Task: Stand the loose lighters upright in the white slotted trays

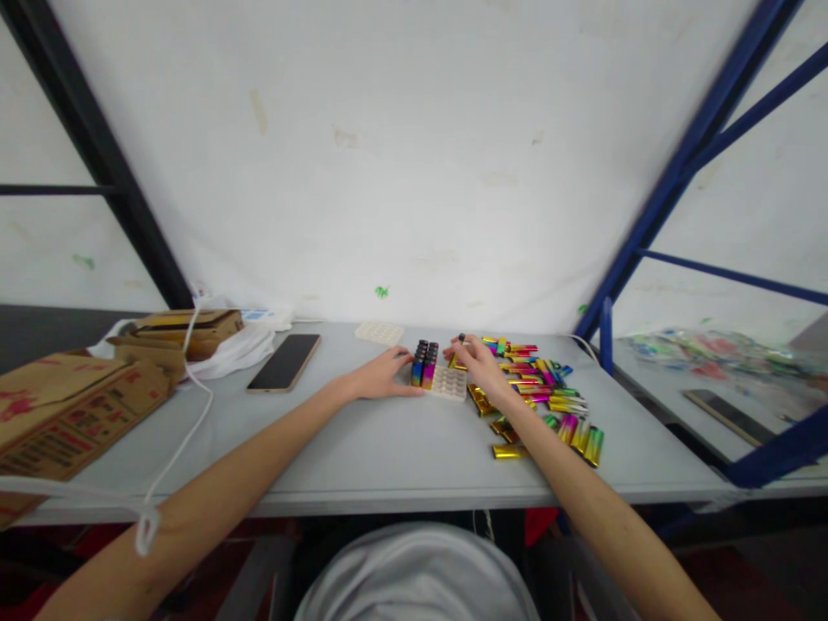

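Observation:
Two rows of upright, shiny coloured tubes with black tops [423, 366] stand in the left part of a white tray with round hollows [450, 382]. My left hand [385, 374] rests at the left side of these tubes, thumb and fingers spread around the row's near and far ends. Above the tray's right side, my right hand [473, 358] pinches a gold tube with a black top [461, 339]. Many loose metallic tubes in gold, pink, green and blue [534, 379] lie in a pile to the right, partly hidden by my right forearm.
A second white tray [379, 333] lies near the wall. A phone [285, 362] is on the left of the table [362, 466]. Farther left are cardboard boxes [97, 405] and a white cable [200, 384]. A blue metal frame [673, 185] stands at the right.

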Available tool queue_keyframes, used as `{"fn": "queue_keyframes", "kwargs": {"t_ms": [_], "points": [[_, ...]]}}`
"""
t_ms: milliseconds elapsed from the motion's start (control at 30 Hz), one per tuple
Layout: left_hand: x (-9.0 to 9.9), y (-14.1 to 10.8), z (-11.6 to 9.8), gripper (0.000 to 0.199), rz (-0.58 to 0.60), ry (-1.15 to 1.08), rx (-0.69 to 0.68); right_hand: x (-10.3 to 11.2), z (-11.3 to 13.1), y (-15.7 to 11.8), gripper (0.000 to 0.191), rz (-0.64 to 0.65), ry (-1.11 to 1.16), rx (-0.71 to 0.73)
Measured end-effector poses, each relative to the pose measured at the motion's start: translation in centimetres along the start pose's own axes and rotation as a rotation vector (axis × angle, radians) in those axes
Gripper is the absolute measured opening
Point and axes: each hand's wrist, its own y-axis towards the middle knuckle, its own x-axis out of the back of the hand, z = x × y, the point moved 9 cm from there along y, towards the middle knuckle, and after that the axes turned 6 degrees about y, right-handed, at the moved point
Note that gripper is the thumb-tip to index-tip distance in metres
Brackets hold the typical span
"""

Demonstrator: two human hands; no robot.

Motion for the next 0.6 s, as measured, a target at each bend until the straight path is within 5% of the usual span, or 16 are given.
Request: {"fn": "queue_keyframes", "kwargs": {"t_ms": [200, 367, 600], "points": [[-0.2, 0.0, 0.1, 0.08, -0.008, 0.007, -0.015, 0.0, -0.7, -0.1, 0.031, 0.003, -0.087, -0.041], [-0.2, 0.0, 0.2, 0.081, -0.001, 0.002, 0.003, 0.2, 1.1, 0.2, 0.019, -0.012, -0.473, 0.098], [-0.1, 0.0, 0.1, 0.079, -0.009, -0.007, 0.003, -1.3, 1.4, 0.5, 0.014, 0.098, -0.571, 0.188]]}}
